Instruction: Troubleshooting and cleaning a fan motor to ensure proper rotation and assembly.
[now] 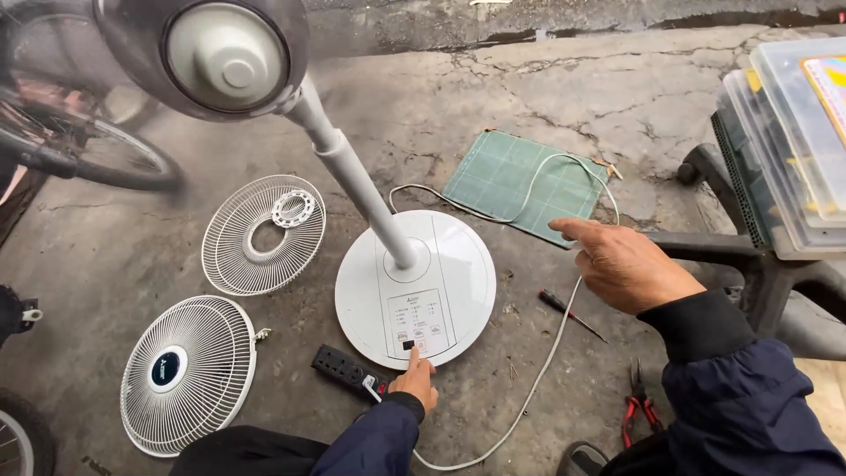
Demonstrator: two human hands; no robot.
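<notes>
1. While the left hand reaches forward, its index finger is stretched out and its tip touches a button on the control panel of the round white fan base; the other fingers are curled in, and they hold nothing.
2. The panel lies straight ahead of this finger, at the near edge of the base, so the left hand is clearly the nearer one to it.
3. The right hand hovers above the ground to the right of the base, palm down, fingers loosely spread and the index finger pointing left; it grasps nothing and touches nothing.
4. The white pole rises from the middle of the base and leans up and to the left, toward the motor head at the top; this is the long axis of the fan.
5. Just left of the left hand lies one black power strip, and one white cord runs around the right side of the base.
6. Two white fan grilles lie flat on the concrete, left of the base and well apart from both hands.
7. Near the right hand there are one screwdriver, one pair of red-handled pliers and one green mat.
</notes>
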